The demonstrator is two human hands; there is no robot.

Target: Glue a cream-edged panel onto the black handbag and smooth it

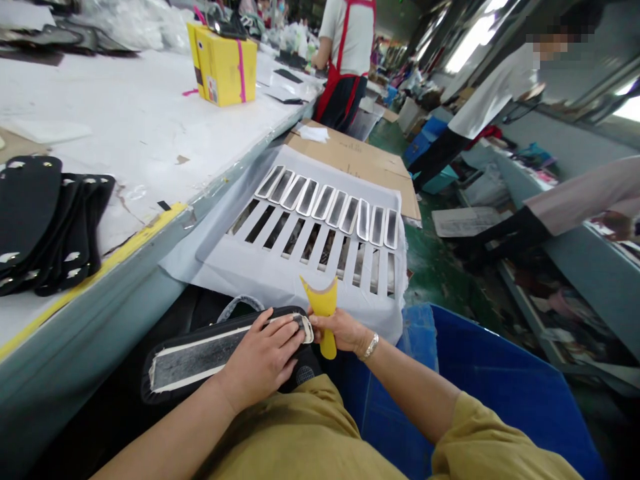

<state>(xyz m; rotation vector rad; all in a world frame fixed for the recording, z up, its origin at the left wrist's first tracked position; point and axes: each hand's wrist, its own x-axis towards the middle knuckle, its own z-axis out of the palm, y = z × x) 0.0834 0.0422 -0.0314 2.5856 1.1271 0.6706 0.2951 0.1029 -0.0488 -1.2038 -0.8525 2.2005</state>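
Note:
A long black padded piece [200, 360] lies slanted over my lap, a dark panel with a white border set into its upper face. Across its right end lie the fingers of my left hand [267, 357], holding it; the thumb is hidden. My right hand [340, 330] grips a yellow shoehorn-shaped tool [323, 303], its flared, notched end pointing up. The right fingertips are at the padded piece's right end, close to its white edge. Just beyond both hands, a grey cloth-covered surface [280, 270] carries a row of several white-edged dark strips [323, 202] above long slots.
A blue bin [490, 360] stands at my right. To the left, a white worktable [125, 120] bears stacked black pieces [30, 213] and a yellow box [225, 67]. Cardboard [360, 157] lies beyond the slotted surface. Other people stand further off.

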